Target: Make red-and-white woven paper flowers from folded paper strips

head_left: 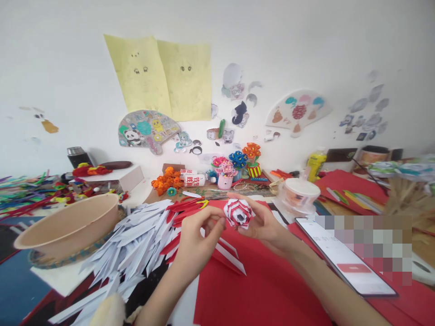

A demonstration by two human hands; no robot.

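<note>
My right hand (264, 222) grips the paper flower (239, 213), my left hand (200, 228) pinches together; squeezing harder could crush it

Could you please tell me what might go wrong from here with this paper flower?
The right hand holds the red-and-white paper flower, so a firm squeeze might crush its folded layers. The loose white strips are heaped near the left forearm, which could scatter them. The phone lies close to the right forearm and might get nudged.
</note>
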